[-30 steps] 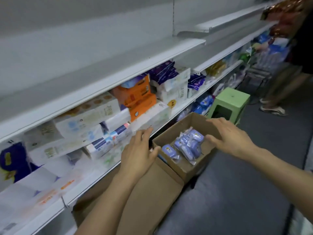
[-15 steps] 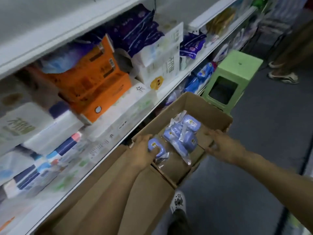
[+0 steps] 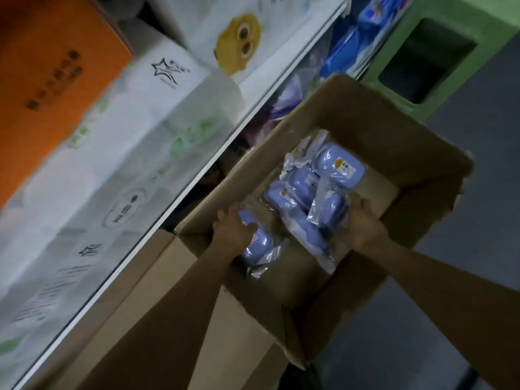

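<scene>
In the cardboard box (image 3: 380,128), the left hand (image 3: 233,230) curls its fingers round 1 wrapped blue case (image 3: 259,244) at 8 o'clock. At 4 o'clock the right hand (image 3: 363,226) seemingly grips the bag of blue cases (image 3: 306,190). A green stool (image 3: 455,12) stands beyond, at 1 o'clock.

**Blue cases in box**

One pale blue case (image 3: 257,244), rounded and wrapped in clear film, lay at the near-left of the cardboard box (image 3: 380,130) floor, gripped by the left hand (image 3: 233,229). A clear-bagged bundle (image 3: 309,192) of similar cases, yellow-labelled, lay slanted across the box's middle. The right hand (image 3: 363,223) held its near edge.
</scene>
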Action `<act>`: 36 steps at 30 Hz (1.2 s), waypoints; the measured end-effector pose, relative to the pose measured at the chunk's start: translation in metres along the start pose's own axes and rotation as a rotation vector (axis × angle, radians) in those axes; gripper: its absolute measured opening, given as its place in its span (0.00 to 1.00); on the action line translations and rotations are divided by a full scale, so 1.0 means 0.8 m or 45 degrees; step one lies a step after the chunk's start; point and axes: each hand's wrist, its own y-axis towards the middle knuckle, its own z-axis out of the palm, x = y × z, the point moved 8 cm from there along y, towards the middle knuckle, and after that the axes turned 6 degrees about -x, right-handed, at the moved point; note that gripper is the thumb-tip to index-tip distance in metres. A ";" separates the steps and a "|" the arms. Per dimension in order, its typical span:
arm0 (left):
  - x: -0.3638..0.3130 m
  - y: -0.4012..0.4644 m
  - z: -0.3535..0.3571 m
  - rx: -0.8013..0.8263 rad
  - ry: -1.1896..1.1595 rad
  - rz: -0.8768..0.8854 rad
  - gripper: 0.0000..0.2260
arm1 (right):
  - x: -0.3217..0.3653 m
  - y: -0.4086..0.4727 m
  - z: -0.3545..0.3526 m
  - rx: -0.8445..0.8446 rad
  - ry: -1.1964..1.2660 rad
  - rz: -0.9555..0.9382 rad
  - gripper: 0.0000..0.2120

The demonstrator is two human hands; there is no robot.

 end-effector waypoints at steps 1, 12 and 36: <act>0.006 0.013 0.012 0.034 0.113 0.004 0.39 | -0.003 0.011 0.017 0.030 0.035 0.019 0.38; 0.028 0.055 0.055 0.168 0.712 0.094 0.57 | -0.001 0.052 0.045 -0.125 0.097 -0.077 0.47; 0.072 -0.353 -0.152 -0.380 -1.223 -0.120 0.27 | 0.127 -0.325 -0.110 -0.190 0.043 -0.749 0.46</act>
